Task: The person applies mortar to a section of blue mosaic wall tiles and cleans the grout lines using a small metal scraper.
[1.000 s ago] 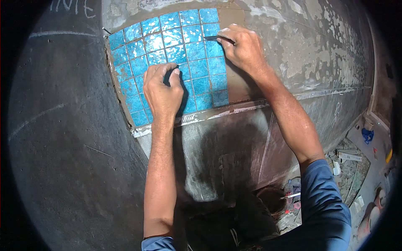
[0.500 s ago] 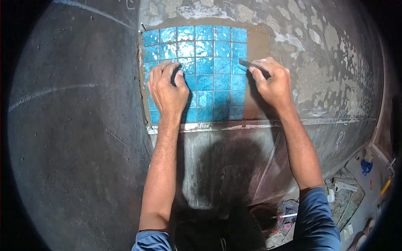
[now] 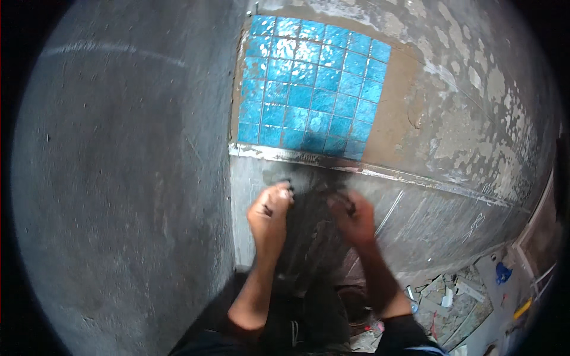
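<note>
**Both hands held low against the grey wall, below the blue tiles**

A square panel of glossy blue mosaic tiles (image 3: 312,89) was seen set into the upper part of a rough grey wall (image 3: 119,196), with a band of brown adhesive (image 3: 395,113) left bare along the panel's right edge. A pale metal strip (image 3: 285,154) was fixed along the panel's lower edge and carried on rightward across the wall.

Both hands were held well below that strip, apart from the tiles, in front of the smoother grey face of the wall. The left hand (image 3: 270,216) was seen with its fingers curled inward, and something small and dark was gripped or tucked at the fingertips; its kind could not be told. The right hand (image 3: 353,216) was blurred by motion, its fingers also bent, with a dark object at the knuckles; whether it was pinched or merely touched could not be told. A dark shadow lay on the wall between the two hands.

At the lower right corner of the view, a floor (image 3: 475,296) strewn with rubble and scraps was seen, and among these a small blue object (image 3: 503,273).
</note>
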